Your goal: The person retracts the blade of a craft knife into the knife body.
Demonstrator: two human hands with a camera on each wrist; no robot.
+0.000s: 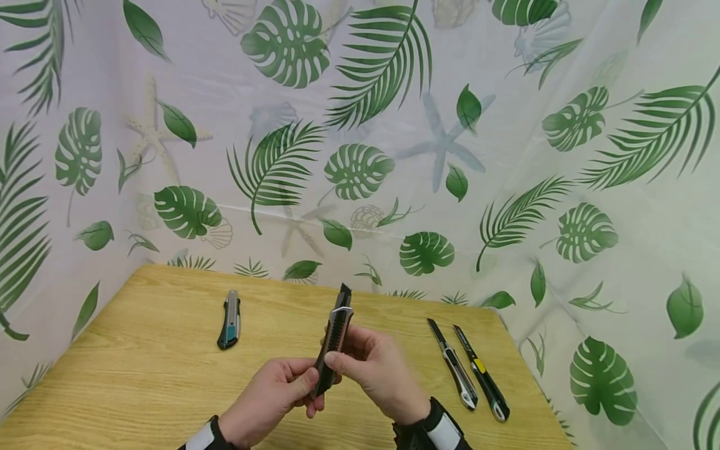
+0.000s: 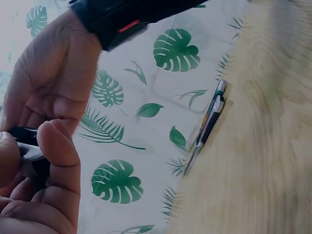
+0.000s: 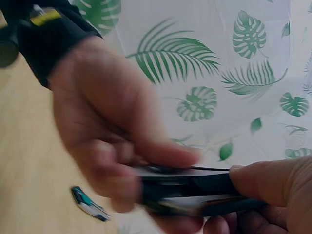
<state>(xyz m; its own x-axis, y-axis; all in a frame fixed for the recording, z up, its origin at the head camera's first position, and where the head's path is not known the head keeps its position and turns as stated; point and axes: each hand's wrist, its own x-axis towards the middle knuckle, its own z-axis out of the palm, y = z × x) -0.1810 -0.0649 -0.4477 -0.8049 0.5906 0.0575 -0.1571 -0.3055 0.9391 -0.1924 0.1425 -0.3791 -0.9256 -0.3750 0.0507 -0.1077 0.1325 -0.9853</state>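
Grip: While the left hand pinches its lower end, the dark utility knife stands tilted between the two hands, above the table, its upper end leaning away from the person.
Left hand: thumb and curled fingers clasp the base of the handle.
Right hand: pinches the handle just above the left hand's hold, thumb against the body, fingers behind. Exact action of the thumb cannot be told; the right wrist view is blurred.
Blade end: dark angled tip projects past the collar, beyond both hands, touching nothing.
Teal-marked knife: lies on the table, ahead of and to the left of the left hand, well apart from it.
Blade-out pair: a grey-and-white knife and a black-and-yellow knife lie side by side, right of the right hand, blades pointing away.
Risk, cut: a finger sliding upward past the collar could meet the edge.
Risk, twist: if the left pinch loosens under thumb pressure from the right, the handle could turn or drop.
Risk, reach: a careless sweep of the right hand outward could catch an exposed blade of the pair.
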